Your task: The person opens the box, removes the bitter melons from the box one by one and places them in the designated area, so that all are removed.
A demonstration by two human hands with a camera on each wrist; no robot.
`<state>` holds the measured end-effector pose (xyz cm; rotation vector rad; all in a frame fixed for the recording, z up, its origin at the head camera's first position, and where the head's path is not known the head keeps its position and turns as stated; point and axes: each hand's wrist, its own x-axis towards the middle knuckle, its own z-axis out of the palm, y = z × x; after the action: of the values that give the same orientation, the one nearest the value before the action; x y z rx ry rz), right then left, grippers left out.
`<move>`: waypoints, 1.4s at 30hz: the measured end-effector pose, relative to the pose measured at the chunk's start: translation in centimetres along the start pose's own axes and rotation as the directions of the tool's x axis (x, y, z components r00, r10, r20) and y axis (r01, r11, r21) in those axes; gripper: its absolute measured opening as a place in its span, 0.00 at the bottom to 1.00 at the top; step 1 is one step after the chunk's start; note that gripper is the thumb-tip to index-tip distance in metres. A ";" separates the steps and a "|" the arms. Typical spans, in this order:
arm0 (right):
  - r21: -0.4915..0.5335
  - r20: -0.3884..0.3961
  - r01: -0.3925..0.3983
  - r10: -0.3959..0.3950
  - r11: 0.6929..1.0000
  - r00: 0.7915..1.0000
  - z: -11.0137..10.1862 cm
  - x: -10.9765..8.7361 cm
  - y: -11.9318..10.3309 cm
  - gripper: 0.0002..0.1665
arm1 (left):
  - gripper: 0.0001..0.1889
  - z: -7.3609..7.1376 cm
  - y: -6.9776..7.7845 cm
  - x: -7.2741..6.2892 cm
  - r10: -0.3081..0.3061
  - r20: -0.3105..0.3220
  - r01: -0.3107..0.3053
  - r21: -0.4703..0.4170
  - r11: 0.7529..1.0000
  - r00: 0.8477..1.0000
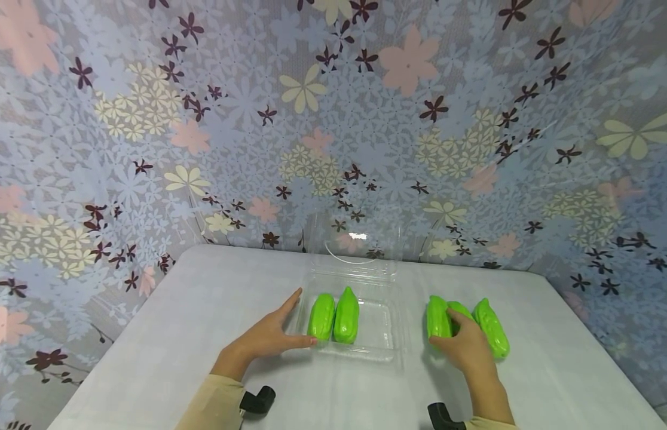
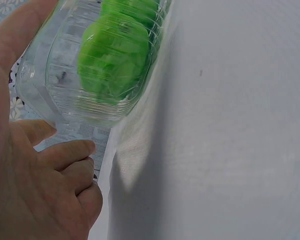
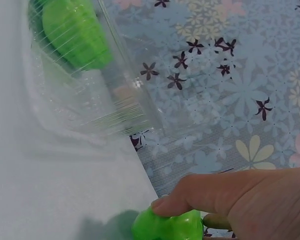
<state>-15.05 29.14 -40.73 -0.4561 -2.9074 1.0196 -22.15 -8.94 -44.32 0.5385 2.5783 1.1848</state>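
In the head view, a clear plastic clamshell box [image 1: 378,353] lies with its lid raised behind it. Two glossy, bright green, elongated toy vegetables [image 1: 346,316] lie side by side in its left part. My left hand [image 1: 269,334] rests at the box's left side, thumb and index finger spread around its near-left corner. Farther right, my right hand [image 1: 465,340] pinches the leftmost of three similar green toy vegetables [image 1: 438,316]. In the right wrist view the thumb presses on that toy vegetable [image 3: 167,227]. The middle one is partly hidden by the hand.
The white-covered table [image 1: 167,334] ends against a flower-patterned backdrop [image 1: 247,149]. The upright transparent lid [image 1: 355,245] stands near the table's back edge. Another green toy vegetable [image 1: 492,328] lies beside my right hand's outer side.
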 end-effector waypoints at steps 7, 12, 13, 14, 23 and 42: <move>-0.031 -0.007 0.018 -0.019 0.999 1.000 0.4 0.3 0.2 0.49 | 0.62 0.0 0.0 0.1 0.002 -0.003 -0.002 0.000 1.000 1.000; -0.045 -0.016 0.030 -0.031 0.999 0.999 0.8 0.3 0.2 0.48 | 0.62 0.1 -0.2 0.2 0.003 -0.004 -0.003 0.000 1.000 1.000; -0.052 -0.018 0.035 -0.035 0.998 0.999 0.9 0.2 0.2 0.48 | 0.62 0.1 -0.2 0.2 0.003 -0.004 -0.003 0.000 1.000 1.000; -0.055 -0.021 0.036 -0.037 0.998 0.999 1.0 0.2 0.2 0.48 | 0.62 0.1 -0.2 0.2 0.003 -0.003 -0.003 -0.002 1.000 1.000; -0.072 -0.043 0.042 -0.045 0.996 0.998 1.2 0.0 -0.1 0.47 | 0.62 0.1 -0.1 0.1 -0.001 -0.003 0.001 0.002 1.000 1.000; 0.319 -0.209 0.010 0.060 0.948 0.976 -1.2 -2.0 -3.6 0.65 | 0.61 0.0 0.3 0.0 -0.003 -0.005 0.003 0.026 1.000 1.000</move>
<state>-13.94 26.65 -37.44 -0.5471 -2.4911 1.3215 -22.09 -8.78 -44.05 0.5373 2.6008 1.1541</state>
